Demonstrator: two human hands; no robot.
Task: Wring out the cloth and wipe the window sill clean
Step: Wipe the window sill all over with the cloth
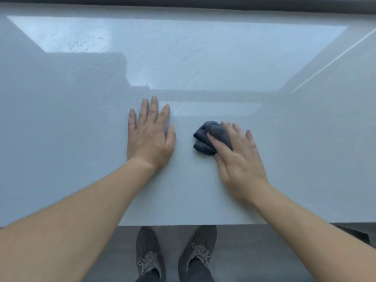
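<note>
A wide, glossy pale-grey window sill (81, 139) fills most of the view. A small bunched dark-grey cloth (205, 137) lies on it, right of centre. My right hand (238, 157) lies on top of the cloth with straight fingers, pressing it against the sill; only the cloth's left part shows from under the fingers. My left hand (150, 133) rests flat on the bare sill, palm down and fingers spread, a short gap to the left of the cloth.
The dark window frame (183, 5) runs along the far edge. A bright window reflection with faint smears (85, 42) covers the sill's far half. The sill's near edge (183, 223) ends above a grey floor, where my two shoes (175, 253) stand.
</note>
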